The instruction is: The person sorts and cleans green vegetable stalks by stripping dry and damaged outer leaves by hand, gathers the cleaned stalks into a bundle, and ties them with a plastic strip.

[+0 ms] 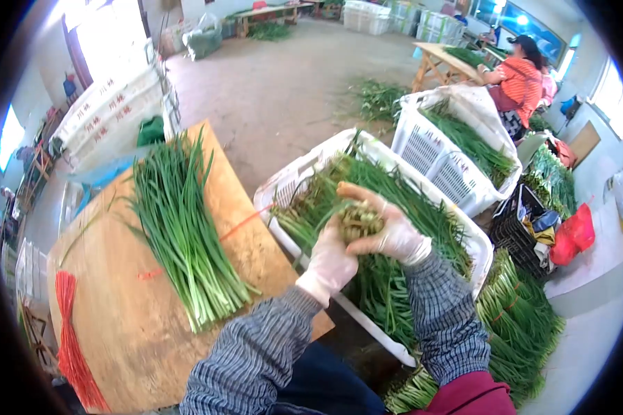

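Observation:
Both my hands wear thin pale gloves and are over a white plastic crate (pixel 481 259) filled with loose green chives (pixel 387 297). My left hand (pixel 329 259) is closed around a small bunch of chives (pixel 361 220), whose yellowish-green ends face up. Across from it, my right hand (pixel 398 232) curls around the same bunch, with its thumb below the ends and its forefinger stretched along the far side. On the wooden board (pixel 124 332) to the left lies a larger spread of chives (pixel 187 242), white ends toward me.
Red ties (pixel 69 339) lie on the board's left edge. A second crate (pixel 436 155) of chives stands behind mine. Tied chive bundles (pixel 519 325) are piled at right, near a black crate (pixel 516 232) and red bag (pixel 573 235). A person (pixel 519 83) sits at a far table (pixel 446 62).

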`<state>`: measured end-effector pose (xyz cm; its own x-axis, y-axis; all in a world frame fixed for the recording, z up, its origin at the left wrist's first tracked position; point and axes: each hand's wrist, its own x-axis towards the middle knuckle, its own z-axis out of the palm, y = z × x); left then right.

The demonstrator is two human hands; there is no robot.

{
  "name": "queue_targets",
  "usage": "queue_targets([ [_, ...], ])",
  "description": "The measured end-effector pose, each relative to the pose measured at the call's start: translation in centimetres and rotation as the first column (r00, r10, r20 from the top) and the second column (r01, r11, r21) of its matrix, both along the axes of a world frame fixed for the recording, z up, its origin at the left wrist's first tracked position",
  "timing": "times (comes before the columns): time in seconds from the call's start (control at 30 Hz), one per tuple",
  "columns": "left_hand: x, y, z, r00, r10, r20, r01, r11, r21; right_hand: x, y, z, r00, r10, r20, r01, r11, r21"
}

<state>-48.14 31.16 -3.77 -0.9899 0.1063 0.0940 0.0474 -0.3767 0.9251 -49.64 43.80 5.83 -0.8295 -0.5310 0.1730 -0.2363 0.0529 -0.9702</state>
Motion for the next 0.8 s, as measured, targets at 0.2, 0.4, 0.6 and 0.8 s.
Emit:
queue_targets([
  [0.2, 2.4, 0.5, 3.9, 0.918, -0.183, 0.351, -0.08, 0.783, 0.617, 1.5, 0.8, 1.5, 0.993, 0.101, 0.056, -0.105, 0.992, 0.073],
  [0.4, 5.9, -1.3, 6.0, 0.96, -0.247, -0.129, -0.124, 0.036, -0.992, 4.2, 1.4, 0.9, 0.997, -0.061, 0.043, 0.063, 0.997, -0.036],
  [0.6, 11.8, -3.2, 9.2, 0.901, -0.194, 0.389, 0.339, 0.874, -0.349, 6.9, 2.1, 2.5, 0.961, -0.264, -0.079, 0.261, 0.964, -0.052],
  [0.8, 14.5, -2.0, 9.1, 0.564, -0.781, 0.268, 0.624, 0.616, 0.481, 13.6, -0.6, 8.7, 0.666, -0.15, -0.731, 0.399, 0.899, 0.179],
])
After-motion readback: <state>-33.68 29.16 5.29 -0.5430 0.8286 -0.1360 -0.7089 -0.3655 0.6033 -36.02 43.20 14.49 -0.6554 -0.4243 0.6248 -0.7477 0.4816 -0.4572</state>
